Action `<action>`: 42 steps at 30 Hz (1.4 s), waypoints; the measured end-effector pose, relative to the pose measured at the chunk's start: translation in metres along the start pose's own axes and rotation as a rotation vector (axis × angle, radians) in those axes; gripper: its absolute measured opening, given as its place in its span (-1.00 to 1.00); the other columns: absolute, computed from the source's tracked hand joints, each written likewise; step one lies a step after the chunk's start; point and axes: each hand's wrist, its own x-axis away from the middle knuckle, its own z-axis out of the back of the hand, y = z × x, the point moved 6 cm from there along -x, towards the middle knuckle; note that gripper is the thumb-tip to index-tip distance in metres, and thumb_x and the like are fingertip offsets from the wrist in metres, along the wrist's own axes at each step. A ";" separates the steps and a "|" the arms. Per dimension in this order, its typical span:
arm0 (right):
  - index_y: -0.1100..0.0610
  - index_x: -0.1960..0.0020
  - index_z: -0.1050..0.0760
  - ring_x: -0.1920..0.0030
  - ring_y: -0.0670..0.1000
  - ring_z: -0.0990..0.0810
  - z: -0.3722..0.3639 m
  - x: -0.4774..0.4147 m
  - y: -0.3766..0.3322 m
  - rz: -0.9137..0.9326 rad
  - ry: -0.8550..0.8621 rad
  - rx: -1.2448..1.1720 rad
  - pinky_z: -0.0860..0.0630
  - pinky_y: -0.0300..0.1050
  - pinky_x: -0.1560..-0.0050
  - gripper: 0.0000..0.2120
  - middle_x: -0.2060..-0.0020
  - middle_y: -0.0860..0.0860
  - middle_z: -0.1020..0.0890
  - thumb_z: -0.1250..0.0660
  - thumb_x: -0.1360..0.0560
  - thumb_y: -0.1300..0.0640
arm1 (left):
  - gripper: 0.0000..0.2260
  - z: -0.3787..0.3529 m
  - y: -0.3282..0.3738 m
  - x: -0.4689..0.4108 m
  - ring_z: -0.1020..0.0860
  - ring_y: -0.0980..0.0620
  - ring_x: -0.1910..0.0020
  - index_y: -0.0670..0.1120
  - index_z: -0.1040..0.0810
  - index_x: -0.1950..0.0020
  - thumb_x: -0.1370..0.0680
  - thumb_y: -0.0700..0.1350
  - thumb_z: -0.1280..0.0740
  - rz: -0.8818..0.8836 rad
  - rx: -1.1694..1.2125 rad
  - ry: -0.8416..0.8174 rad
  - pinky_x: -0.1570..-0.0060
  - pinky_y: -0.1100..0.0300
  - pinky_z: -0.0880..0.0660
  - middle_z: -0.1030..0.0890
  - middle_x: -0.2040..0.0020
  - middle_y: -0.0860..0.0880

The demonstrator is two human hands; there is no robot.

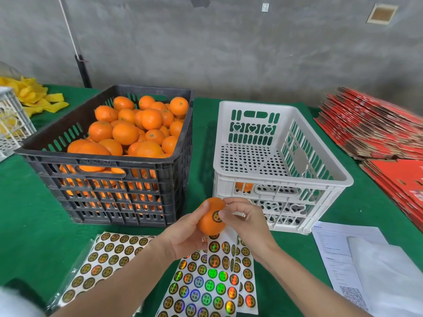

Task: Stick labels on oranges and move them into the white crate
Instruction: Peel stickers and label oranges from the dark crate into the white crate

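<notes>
left hand [183,234] grips orange [209,225] | right hand [246,221] pinches label [216,216] on | smooth edges flat | crate [274,178] at 1 o'clock

Left hand [183,234] gripping orange [209,224], right hand [246,221] pinching label [217,216] on it

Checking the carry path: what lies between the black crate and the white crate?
In the head view, only bare green tablecloth lies between the black crate and the white crate; the held orange is nearer the camera, before that gap.
</notes>
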 end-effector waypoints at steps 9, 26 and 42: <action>-0.06 0.27 -0.52 -0.09 -0.16 -0.49 -0.004 0.006 -0.007 0.160 0.132 0.207 -0.50 -0.18 -0.08 -0.81 0.01 -0.21 -0.54 -0.44 -0.41 0.19 | -0.45 -0.006 -0.001 0.003 -0.63 -0.15 -0.09 -0.05 -0.60 -0.19 -0.33 0.25 -0.43 0.000 0.036 -0.052 0.04 -0.03 -0.59 -0.61 -0.17 -0.23; -0.32 -0.14 -0.32 -0.01 -0.32 -0.46 0.010 -0.023 -0.073 0.301 -0.058 0.392 -0.42 -0.42 0.09 -0.38 -0.02 -0.39 -0.45 -0.49 -0.15 -0.17 | -0.40 0.013 0.022 0.004 -0.63 -0.20 -0.04 -0.24 -0.65 -0.09 -0.46 0.30 -0.26 0.008 -0.104 0.018 -0.05 -0.05 -0.52 -0.65 -0.07 -0.24; 0.23 -0.36 -0.37 -0.32 0.08 -0.36 0.028 -0.181 0.022 -0.556 -0.712 1.383 -0.35 -0.06 -0.26 -0.61 -0.39 0.10 -0.34 -0.26 -0.56 0.17 | -0.62 -0.011 0.085 0.046 -0.66 -0.19 0.10 -0.34 -0.53 -0.16 -0.37 -0.23 -0.39 -0.151 -0.203 0.086 0.03 -0.03 -0.61 -0.64 -0.02 -0.31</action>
